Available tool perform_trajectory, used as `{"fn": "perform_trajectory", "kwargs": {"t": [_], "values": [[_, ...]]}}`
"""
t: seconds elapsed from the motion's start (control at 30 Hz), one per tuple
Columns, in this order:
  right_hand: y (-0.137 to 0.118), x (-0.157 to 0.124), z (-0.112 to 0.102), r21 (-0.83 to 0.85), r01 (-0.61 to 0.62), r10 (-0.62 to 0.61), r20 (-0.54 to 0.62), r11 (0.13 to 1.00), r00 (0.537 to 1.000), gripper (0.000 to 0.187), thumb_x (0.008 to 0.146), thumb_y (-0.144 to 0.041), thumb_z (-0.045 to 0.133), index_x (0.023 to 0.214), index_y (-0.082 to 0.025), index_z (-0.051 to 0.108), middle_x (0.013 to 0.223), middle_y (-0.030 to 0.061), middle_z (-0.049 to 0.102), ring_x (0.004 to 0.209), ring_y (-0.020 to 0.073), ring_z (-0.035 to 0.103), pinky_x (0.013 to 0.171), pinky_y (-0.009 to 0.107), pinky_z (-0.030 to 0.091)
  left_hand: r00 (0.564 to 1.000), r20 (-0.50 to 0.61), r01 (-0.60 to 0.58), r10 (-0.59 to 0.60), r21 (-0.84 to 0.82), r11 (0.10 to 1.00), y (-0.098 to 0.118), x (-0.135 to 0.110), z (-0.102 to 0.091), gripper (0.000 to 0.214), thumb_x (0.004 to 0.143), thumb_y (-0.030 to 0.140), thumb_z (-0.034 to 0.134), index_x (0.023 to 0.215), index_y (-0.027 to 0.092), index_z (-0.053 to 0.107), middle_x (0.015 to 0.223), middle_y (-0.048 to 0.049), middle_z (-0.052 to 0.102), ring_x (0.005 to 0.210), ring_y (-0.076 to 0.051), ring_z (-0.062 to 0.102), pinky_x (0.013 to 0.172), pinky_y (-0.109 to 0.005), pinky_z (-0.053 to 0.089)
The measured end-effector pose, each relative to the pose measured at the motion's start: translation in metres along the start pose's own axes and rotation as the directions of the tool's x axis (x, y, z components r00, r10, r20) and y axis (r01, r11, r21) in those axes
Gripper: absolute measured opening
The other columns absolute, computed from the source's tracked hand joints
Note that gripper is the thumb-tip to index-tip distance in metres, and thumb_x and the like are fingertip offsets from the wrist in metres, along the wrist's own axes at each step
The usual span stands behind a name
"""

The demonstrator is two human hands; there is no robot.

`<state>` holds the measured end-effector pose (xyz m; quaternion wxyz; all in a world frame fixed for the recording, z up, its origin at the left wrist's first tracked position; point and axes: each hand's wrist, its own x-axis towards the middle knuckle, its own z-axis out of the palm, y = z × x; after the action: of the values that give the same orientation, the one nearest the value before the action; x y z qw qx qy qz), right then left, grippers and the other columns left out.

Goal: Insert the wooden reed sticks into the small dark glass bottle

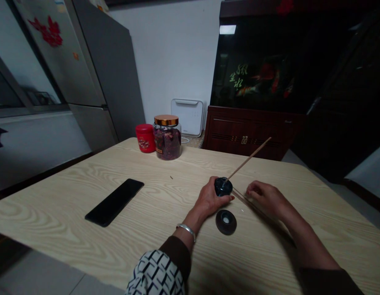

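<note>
Over at the near side of the pale wood-grain table (54,213), the action is all in the middle: the left hand (208,200) is curled around a dark glossy round piece (223,187), closed on it with the fingers wrapped over its near side. Out from that piece runs a long thin wooden stick (249,157), angling up toward the far edge of the table; whether it's seated in the piece or only lying against it, can't tell from here. Right hand (265,198) is out to the side, loosely half closed, holding nothing that shows, hanging just over some thin sticks (246,203) lying flat on the table; touching them or not is too close to call. Just below the left hand sits a dark round disc (226,222) with a pale centre, near but apart. Silver bangle (186,231) on the left wrist, patterned sleeve (155,272) coming in at the bottom. Further up the table, a glass jar of dried red petals (167,141) under a copper-coloured lid, a red tin (145,138) right beside it, and a black smartphone (114,202) lying flat to the left. Beyond, a white appliance (187,116) by the wall and a wooden cabinet (242,131) beneath a dark fish tank (254,61)
</note>
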<state>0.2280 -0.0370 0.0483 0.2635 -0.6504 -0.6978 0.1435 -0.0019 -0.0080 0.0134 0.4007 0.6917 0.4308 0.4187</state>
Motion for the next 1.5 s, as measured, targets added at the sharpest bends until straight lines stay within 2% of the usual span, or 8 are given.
{"fn": "perform_trajectory", "kwargs": {"t": [0.17,0.67,0.83,0.97,1.07,1.17,1.23,1.5], "values": [[0.011,-0.01,0.005,-0.308,-0.086,0.135,0.142,0.948,0.981,0.012,0.082,-0.032,0.06,0.087,-0.023,0.067,0.089,0.0054,0.071,0.079,0.0209,0.061,0.064,0.03,0.035,1.0,0.0,-0.002,0.002,0.001,1.0,0.001,0.0,0.0,0.063,0.066,0.041,0.085,0.117,0.02,0.055,0.102,-0.0045,0.069,0.092,-0.021,0.064,0.081,-0.032,0.05],[0.003,-0.009,0.011,-0.229,-0.116,0.159,0.178,0.967,0.971,0.012,0.081,-0.024,0.055,0.079,-0.021,0.066,0.083,0.005,0.071,0.075,0.0176,0.061,0.063,0.028,0.036,1.0,0.0,-0.018,0.018,-0.01,1.0,-0.003,0.0,0.001,0.063,0.067,0.041,0.085,0.117,0.019,0.055,0.1,-0.0044,0.068,0.091,-0.021,0.064,0.081,-0.032,0.05],[0.008,-0.007,0.002,-0.133,-0.117,0.123,0.032,0.984,0.992,0.015,0.083,-0.03,0.056,0.074,-0.022,0.065,0.075,0.0035,0.069,0.07,0.0178,0.061,0.062,0.028,0.039,1.0,0.0,-0.009,0.009,-0.02,1.0,-0.001,0.0,0.001,0.062,0.066,0.041,0.085,0.116,0.019,0.055,0.102,-0.0039,0.069,0.092,-0.021,0.064,0.081,-0.031,0.05],[0.013,-0.004,-0.025,0.227,-0.075,0.145,-0.308,0.971,0.94,0.015,0.077,-0.036,0.066,0.077,-0.021,0.067,0.072,0.0025,0.068,0.067,0.0169,0.06,0.059,0.027,0.043,1.0,0.003,-0.004,0.004,-0.022,1.0,-0.001,0.0,0.001,0.063,0.066,0.04,0.085,0.117,0.02,0.055,0.104,-0.0045,0.069,0.094,-0.021,0.065,0.082,-0.031,0.05],[0.004,-0.004,-0.039,0.67,0.043,0.322,-0.411,0.741,0.853,0.026,0.068,-0.041,0.078,0.08,-0.02,0.068,0.074,0.0014,0.067,0.063,0.0137,0.06,0.05,0.022,0.043,1.0,0.003,-0.006,0.006,-0.018,1.0,-0.001,0.0,0.001,0.063,0.066,0.041,0.085,0.118,0.021,0.055,0.105,-0.0048,0.069,0.094,-0.021,0.065,0.082,-0.031,0.05],[-0.015,-0.005,-0.037,0.919,0.14,0.407,-0.296,0.369,0.864,0.032,0.06,-0.036,0.085,0.082,-0.02,0.069,0.083,0.0007,0.069,0.067,0.0113,0.065,0.051,0.018,0.05,1.0,0.002,-0.012,0.012,-0.019,1.0,-0.002,0.0,0.001,0.063,0.066,0.041,0.085,0.118,0.021,0.055,0.104,-0.0046,0.069,0.094,-0.021,0.065,0.083,-0.031,0.05],[-0.029,-0.005,-0.03,0.953,0.167,0.408,-0.261,0.252,0.875,0.033,0.058,-0.031,0.088,0.081,-0.02,0.068,0.084,0.0,0.07,0.071,0.0109,0.068,0.057,0.018,0.055,1.0,0.003,-0.016,0.016,-0.019,1.0,-0.003,0.0,0.001,0.063,0.066,0.041,0.085,0.118,0.021,0.055,0.104,-0.0044,0.069,0.094,-0.021,0.064,0.083,-0.031,0.05],[-0.055,-0.007,-0.018,0.776,0.419,0.292,-0.585,0.471,0.757,0.026,0.074,-0.036,0.083,0.083,-0.018,0.066,0.085,0.0016,0.07,0.073,0.0125,0.07,0.062,0.022,0.06,1.0,0.002,-0.007,0.007,0.01,1.0,-0.002,0.0,0.0,0.063,0.066,0.042,0.085,0.118,0.021,0.055,0.103,-0.0049,0.069,0.093,-0.022,0.064,0.083,-0.032,0.05]]}}
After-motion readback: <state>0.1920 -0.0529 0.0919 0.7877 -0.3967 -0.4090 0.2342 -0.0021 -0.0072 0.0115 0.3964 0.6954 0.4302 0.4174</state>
